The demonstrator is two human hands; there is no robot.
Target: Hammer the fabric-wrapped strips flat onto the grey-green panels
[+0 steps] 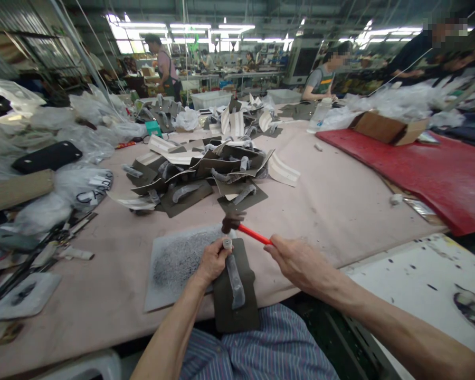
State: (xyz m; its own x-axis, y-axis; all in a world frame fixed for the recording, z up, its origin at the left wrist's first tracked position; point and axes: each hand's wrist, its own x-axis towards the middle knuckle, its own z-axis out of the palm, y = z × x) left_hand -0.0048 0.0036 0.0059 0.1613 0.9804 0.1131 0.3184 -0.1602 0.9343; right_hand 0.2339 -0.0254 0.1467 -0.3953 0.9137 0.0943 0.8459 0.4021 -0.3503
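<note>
My right hand (298, 262) grips a hammer (255, 234) by its red handle. The dark hammer head, slightly blurred, is just above the pale round top of a short upright punch (227, 244). My left hand (212, 262) is closed around this punch; its lower end is hidden. Beneath it lies a dark olive panel (224, 312) with a plastic-wrapped handle (236, 285) along its middle. The panel extends over the table edge toward my lap. Partly under the panel and my left hand is a worn, speckled pale board (152, 295).
A heap of similar dark panels (190, 198) with wrapped handles lies ahead on the pinkish table cover (320, 200). Plastic bags (51, 200) crowd the left side. At right are a red sheet (419, 174), a cardboard box (388, 129) and a spotted white surface (415, 269). Other people stand farther back.
</note>
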